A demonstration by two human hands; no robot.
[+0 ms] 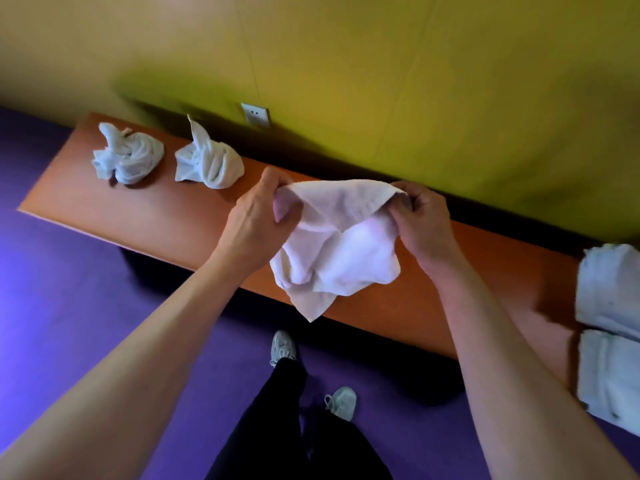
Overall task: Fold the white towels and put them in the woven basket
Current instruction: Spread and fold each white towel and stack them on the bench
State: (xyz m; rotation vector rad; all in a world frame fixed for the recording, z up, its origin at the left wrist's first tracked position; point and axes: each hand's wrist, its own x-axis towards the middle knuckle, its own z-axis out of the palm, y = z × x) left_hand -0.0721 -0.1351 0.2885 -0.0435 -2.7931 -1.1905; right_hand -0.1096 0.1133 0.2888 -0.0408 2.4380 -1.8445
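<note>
Here both hands (343,220) pinch one white towel's (336,251) top corners.

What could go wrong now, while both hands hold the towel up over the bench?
1. The towel hangs crumpled, and its low corner dangles past the bench edge; if the left hand or right hand loses its grip, it may fall to the floor.
2. No basket is in view, so the folded towels at the right may pile near the bench end.
</note>
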